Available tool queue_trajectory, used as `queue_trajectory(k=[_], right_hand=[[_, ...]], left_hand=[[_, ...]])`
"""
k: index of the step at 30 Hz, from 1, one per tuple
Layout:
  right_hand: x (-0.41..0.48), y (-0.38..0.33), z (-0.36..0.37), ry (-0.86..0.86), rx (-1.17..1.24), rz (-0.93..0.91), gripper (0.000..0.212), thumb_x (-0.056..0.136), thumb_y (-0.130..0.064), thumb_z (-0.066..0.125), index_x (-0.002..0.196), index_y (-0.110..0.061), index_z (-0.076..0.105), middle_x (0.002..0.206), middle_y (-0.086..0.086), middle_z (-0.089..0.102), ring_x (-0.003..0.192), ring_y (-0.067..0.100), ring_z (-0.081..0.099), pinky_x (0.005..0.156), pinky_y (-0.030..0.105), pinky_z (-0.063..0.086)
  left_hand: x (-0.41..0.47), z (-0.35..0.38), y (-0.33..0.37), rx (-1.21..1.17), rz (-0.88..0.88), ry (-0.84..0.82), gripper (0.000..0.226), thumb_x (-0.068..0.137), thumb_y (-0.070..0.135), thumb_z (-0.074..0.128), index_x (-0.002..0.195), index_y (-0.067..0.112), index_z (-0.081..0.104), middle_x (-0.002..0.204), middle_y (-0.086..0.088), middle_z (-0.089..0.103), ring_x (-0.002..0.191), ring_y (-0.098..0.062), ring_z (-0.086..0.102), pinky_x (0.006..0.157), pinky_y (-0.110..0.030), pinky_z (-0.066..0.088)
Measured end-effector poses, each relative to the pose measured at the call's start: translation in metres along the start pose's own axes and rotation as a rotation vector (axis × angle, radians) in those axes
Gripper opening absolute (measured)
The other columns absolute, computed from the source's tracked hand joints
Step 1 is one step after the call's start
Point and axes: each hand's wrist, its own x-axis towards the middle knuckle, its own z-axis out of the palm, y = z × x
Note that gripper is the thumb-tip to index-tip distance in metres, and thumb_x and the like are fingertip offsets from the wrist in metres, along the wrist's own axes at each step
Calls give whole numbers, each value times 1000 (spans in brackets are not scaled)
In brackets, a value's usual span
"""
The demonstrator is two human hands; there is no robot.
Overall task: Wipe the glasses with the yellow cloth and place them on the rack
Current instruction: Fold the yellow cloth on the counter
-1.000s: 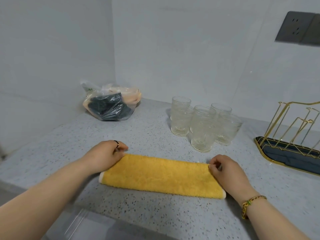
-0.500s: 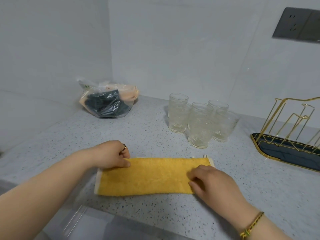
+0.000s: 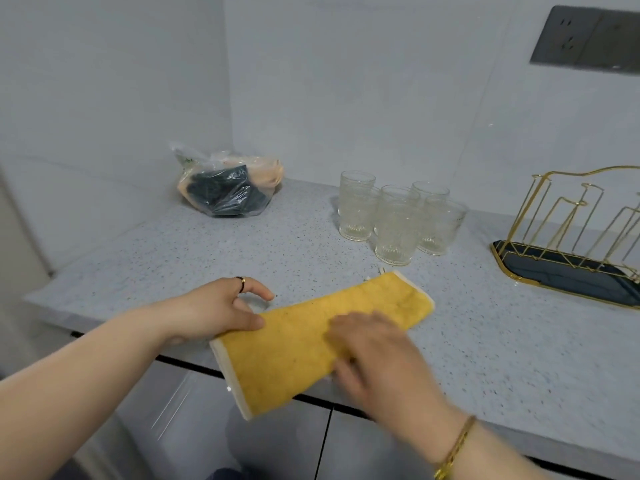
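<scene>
The folded yellow cloth point(image 3: 294, 344) lies slanted on the speckled counter point(image 3: 173, 251), its near left end hanging past the front edge. My left hand point(image 3: 218, 310) sits at the cloth's left corner with the thumb on it and the ringed index finger curved over the counter. My right hand point(image 3: 377, 355), blurred, lies over the cloth's middle with its fingers curled round the near edge. Several clear ribbed glasses point(image 3: 394, 223) stand upright in a cluster behind the cloth. The gold wire rack point(image 3: 575, 220) on its dark tray stands at the right and holds no glasses.
A clear plastic bag point(image 3: 225, 188) with dark and orange contents sits in the back left corner. A dark wall socket plate point(image 3: 585, 39) is at the upper right. Grey cabinet doors point(image 3: 277, 445) lie below the counter's front edge. Walls close the back and left.
The cloth has turned and slid toward me, so its left end now overhangs the counter edge. My right hand moved from the cloth's right end to its middle. My left hand shifted slightly.
</scene>
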Motion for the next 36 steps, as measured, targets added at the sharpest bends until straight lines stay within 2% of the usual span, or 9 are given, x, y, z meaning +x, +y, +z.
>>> queue_trajectory(k=[4, 9, 13, 16, 19, 22, 26, 33, 36], right_hand=[[-16, -58, 32, -154, -114, -74, 79, 47, -74, 56, 109, -27, 44, 110, -12, 66, 101, 8, 62, 90, 31, 50], [-18, -55, 45, 82, -57, -121, 33, 65, -31, 51, 97, -23, 46, 97, -8, 67, 94, 14, 50, 86, 29, 38], [-15, -40, 27, 146, 190, -118, 27, 62, -24, 46, 89, -25, 47, 81, -11, 68, 75, 5, 58, 63, 16, 43], [-11, -31, 5, 157, 620, 137, 21, 67, -26, 47, 87, -31, 53, 80, -21, 64, 74, 0, 56, 57, 9, 40], [3, -12, -9, 193, 984, 419, 18, 73, -16, 55, 78, -33, 54, 76, -28, 62, 73, -9, 55, 62, 5, 39], [21, 15, -14, 260, 929, 581, 37, 78, 5, 54, 77, -32, 51, 75, -17, 58, 72, -7, 54, 63, 2, 38], [34, 48, -7, 141, 780, 711, 15, 82, -7, 56, 79, -21, 52, 72, -13, 52, 69, 4, 50, 55, 5, 38], [28, 72, 5, -98, 463, 813, 29, 84, -33, 56, 110, -22, 50, 95, -3, 61, 93, 18, 58, 72, 26, 42], [29, 76, 7, -9, 542, 846, 24, 84, -28, 57, 106, -22, 52, 77, -8, 54, 79, 15, 55, 69, 28, 43]], left_hand=[[-13, 3, -1, -130, 2, -15, 26, 84, 7, 63, 96, 30, 57, 75, -9, 65, 71, -17, 59, 68, -24, 47], [-29, 5, 5, -25, 53, -164, 34, 89, 6, 56, 104, 36, 52, 48, 10, 60, 47, 2, 55, 50, -13, 43], [-29, 5, 10, -72, 114, -196, 40, 90, 4, 53, 97, 42, 64, 61, 11, 68, 60, 3, 62, 58, -13, 49], [-18, 12, 17, -339, 124, -163, 39, 88, 1, 53, 72, 27, 77, 79, 3, 75, 70, -4, 68, 67, -14, 54], [3, 20, 30, -577, 137, -124, 26, 83, -4, 51, 88, 12, 71, 72, 0, 73, 60, -7, 66, 55, -17, 53], [30, 33, 46, -373, 204, -86, 20, 87, 2, 54, 100, 14, 64, 60, 10, 66, 52, 4, 58, 50, -10, 44], [71, 52, 60, -67, 241, 185, 31, 85, 16, 63, 58, 15, 48, 44, 7, 41, 37, 1, 39, 43, -9, 29], [111, 71, 51, 61, 127, 209, 40, 82, 31, 66, 54, 15, 42, 55, 3, 40, 55, -11, 39, 57, -25, 30], [115, 73, 53, 79, 130, 243, 45, 83, 31, 65, 49, 20, 37, 50, 7, 36, 52, -7, 36, 52, -24, 26]])
